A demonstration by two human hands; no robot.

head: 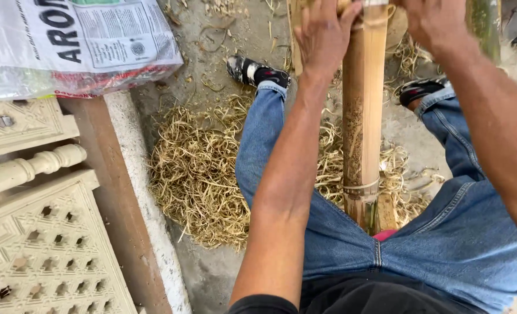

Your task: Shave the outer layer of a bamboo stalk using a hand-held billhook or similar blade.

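Observation:
A thick tan bamboo pole (pixel 363 116) runs away from me between my knees, its near end resting at my lap. My left hand (pixel 323 34) is pressed against the pole's left side near the top of the view, fingers curled over it. My right hand (pixel 432 20) sits to the right of the pole at the top edge, partly cut off; what it holds is hidden. Both arms reach forward over my blue jeans (pixel 444 244).
A heap of pale bamboo shavings (pixel 197 174) covers the concrete floor between and left of my legs. A carved cream wooden panel (pixel 43 244) and a white kerb (pixel 142 197) lie at left. A printed plastic sack (pixel 78 40) sits top left.

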